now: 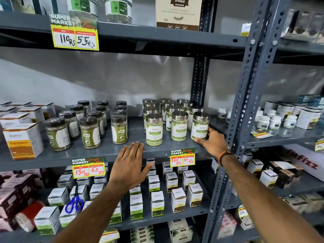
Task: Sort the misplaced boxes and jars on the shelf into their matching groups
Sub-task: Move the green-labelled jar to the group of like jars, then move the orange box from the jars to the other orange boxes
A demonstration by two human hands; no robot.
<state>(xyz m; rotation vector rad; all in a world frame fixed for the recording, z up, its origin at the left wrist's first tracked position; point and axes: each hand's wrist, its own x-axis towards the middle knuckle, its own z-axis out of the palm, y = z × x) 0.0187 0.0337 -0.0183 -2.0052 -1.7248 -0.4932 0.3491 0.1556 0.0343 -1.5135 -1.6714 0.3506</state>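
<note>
The right hand [211,141] cups the rightmost moringa jar [199,126], fingers wrapped loosely at its base, at 3 o'clock of the green-label cluster on the middle shelf [108,149]. The left hand [130,163] rests spread and empty on the shelf lip. Slide the jar level — flush with its row — without nudging its neighbours.

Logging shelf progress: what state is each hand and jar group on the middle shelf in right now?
Left hand: open, flat, fingers on the shelf edge, holding nothing.
Right hand: fingers touching the rightmost front steel-lidded green-label jar.
Steel-lidded green-label jars: upright, lidded, grouped.
Dark-lidded powder jars: upright, sealed, in rows.
</note>
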